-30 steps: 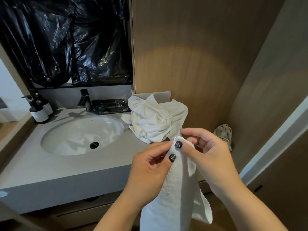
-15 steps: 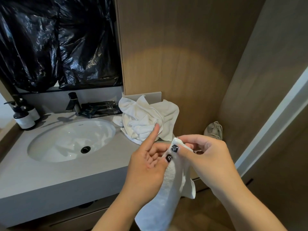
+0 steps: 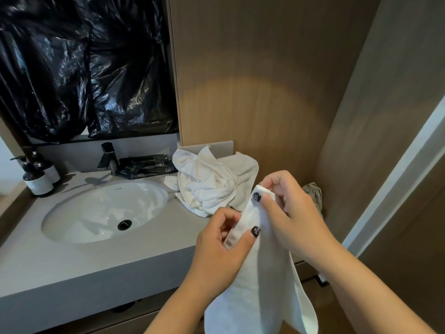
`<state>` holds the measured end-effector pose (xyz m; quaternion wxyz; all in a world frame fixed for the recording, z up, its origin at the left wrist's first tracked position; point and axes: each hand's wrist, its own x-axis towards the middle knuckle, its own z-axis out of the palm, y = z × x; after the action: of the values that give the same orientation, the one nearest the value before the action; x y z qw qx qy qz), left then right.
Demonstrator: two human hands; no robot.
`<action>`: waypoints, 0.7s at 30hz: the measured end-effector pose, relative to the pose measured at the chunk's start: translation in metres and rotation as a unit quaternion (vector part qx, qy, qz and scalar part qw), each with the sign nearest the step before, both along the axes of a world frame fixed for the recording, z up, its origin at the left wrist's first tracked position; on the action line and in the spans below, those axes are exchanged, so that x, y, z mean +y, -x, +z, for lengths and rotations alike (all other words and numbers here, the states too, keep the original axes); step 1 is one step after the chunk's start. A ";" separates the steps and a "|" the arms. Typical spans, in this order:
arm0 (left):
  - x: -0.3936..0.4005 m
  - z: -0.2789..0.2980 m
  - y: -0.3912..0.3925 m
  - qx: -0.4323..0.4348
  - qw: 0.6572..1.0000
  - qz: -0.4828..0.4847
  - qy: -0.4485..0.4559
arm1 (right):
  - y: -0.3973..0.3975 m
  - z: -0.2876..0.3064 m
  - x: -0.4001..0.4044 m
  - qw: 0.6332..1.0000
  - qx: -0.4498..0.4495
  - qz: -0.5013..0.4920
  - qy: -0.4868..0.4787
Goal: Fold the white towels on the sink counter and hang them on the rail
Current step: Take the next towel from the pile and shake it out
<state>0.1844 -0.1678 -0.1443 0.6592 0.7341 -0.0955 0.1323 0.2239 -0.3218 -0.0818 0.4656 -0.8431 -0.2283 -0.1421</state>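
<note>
A: While the white hand towel (image 3: 262, 280) hangs down in front of the grey sink counter (image 3: 72, 261), which hand has it?

B: Both hands. The left hand (image 3: 221, 247) pinches the hem lower down, thumb on the front and the fingers curled behind. The right hand (image 3: 291, 213) pinches the top corner, thumb pressed on the cloth and the fingers bent around it. The towel is off the counter, just beside its front right corner.

A: And the other towels?

B: A crumpled pile of white towels (image 3: 214, 182) lies on the counter, to the right of the oval white basin (image 3: 106, 210) and against the wooden wall panel (image 3: 252, 80).

A: What else stands on the counter?

B: Behind the basin there is a dark faucet (image 3: 107, 157), and just right of it some black toiletry packets (image 3: 147, 165). At the far left corner of the counter stand two dark pump bottles (image 3: 38, 175) with white labels.

A: And the room around it?

B: Above the counter, a black plastic sheet (image 3: 81, 66) covers the wall area over the faucet. To the right of the counter the wood panel is lit by a warm round patch of light. A grey cloth (image 3: 313, 191) shows behind the right hand, partly hidden. Under the counter I see a wooden drawer front (image 3: 115, 321). I cannot tell where the rail is.
</note>
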 end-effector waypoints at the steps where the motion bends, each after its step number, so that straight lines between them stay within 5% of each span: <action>1: 0.000 -0.001 0.000 -0.005 1.000 -0.001 -0.015 | -0.004 0.001 0.000 1.000 -0.014 -0.011 -0.016; 11: 0.028 -0.013 -0.033 -0.050 0.966 0.041 -0.250 | -0.070 0.013 -0.006 0.983 -0.042 -0.093 -0.153; 21: 0.094 0.006 -0.044 -0.061 0.890 0.057 -0.449 | -0.119 0.031 -0.040 0.953 -0.003 -0.165 -0.255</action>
<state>0.2284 -0.0737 -0.1382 0.2438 0.9462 -0.1430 0.1573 0.3428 -0.3615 -0.0510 0.6343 -0.7218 -0.0440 -0.2732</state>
